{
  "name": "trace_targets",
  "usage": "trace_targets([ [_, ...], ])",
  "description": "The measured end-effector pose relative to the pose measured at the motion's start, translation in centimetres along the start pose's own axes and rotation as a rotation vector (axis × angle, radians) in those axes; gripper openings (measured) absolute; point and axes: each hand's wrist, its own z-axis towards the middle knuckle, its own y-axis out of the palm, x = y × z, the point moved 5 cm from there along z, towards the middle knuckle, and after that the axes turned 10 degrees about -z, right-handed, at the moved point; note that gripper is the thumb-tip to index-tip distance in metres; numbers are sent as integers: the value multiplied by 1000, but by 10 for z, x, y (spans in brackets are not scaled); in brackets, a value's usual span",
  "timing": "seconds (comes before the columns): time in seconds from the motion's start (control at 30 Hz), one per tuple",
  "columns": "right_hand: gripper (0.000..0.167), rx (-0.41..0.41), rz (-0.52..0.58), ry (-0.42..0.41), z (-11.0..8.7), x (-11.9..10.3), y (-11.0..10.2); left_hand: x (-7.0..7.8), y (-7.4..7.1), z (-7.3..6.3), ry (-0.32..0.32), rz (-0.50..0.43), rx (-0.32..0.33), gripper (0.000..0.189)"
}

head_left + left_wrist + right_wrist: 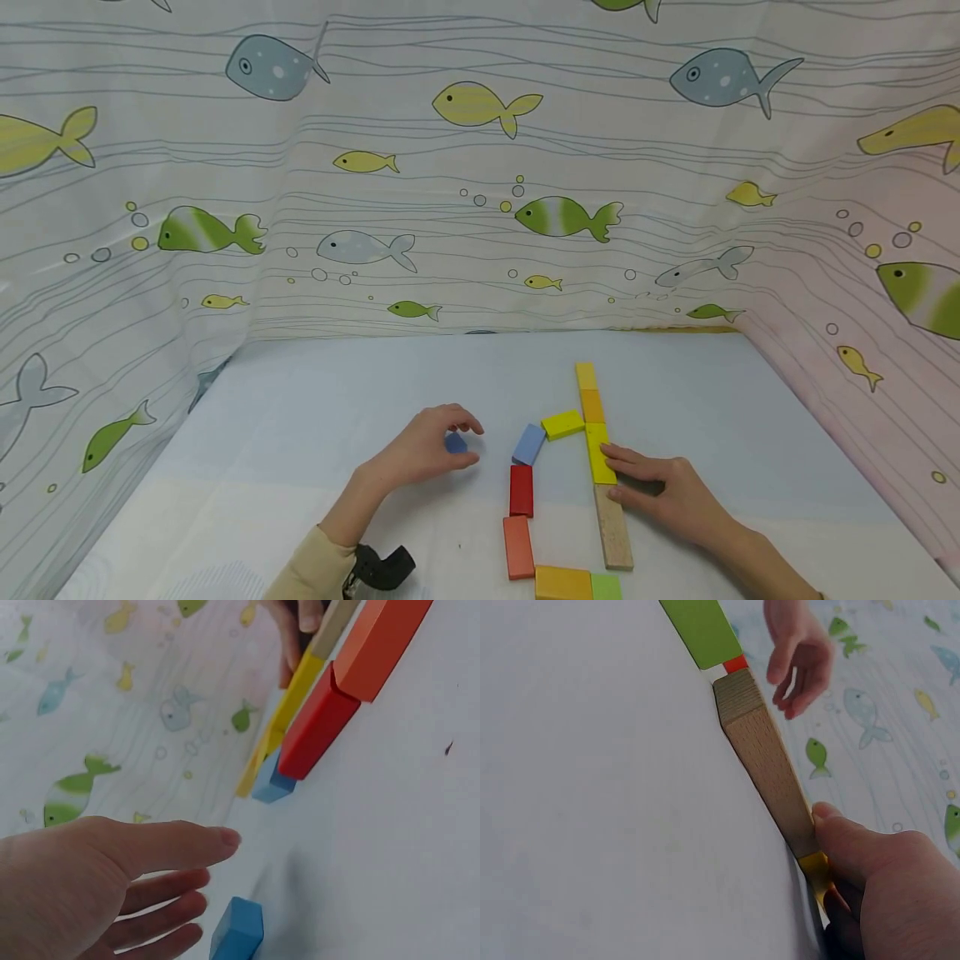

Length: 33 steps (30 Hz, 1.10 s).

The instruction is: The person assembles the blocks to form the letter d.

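My left hand (426,448) hovers around a loose blue block (455,443), thumb and fingers apart. The left wrist view shows this blue block (238,930) just past the fingertips, with a gap to them. My right hand (671,493) rests its fingertips on the right edge of a bright yellow block (599,454), its thumb on the plain wooden block (614,529) adjoining it. In the right wrist view the thumb lies at the end of the wooden block (772,776); the other fingers are partly hidden in shadow.
Orange-yellow blocks (591,406) extend the straight row. A slanted yellow block (562,425), a light blue block (529,445), a red block (521,492), a coral block (518,547), an orange block (563,582) and a green block (606,587) curve along the left and front.
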Motion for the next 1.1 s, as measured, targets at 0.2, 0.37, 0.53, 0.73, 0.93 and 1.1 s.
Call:
trace_targets([
  [0.2,48,4,-2,-5,0,-2,0,-20,-8,-2,-114,13,-1,30],
  [0.37,49,-5,-4,1,1,-2,0,-33,-11,-3,-163,-3,27,32],
  [0.53,48,-8,1,8,1,-2,-1,-37,-13,-2,-164,-33,45,37],
  [0.73,48,-11,-10,22,1,1,0,-38,-16,-1,-176,-46,75,42],
  [0.93,48,-18,-3,31,1,1,1,-38,-16,0,-158,-44,83,41],
  [1.1,48,-18,2,28,0,1,1,-36,-15,1,-147,-57,85,38],
])
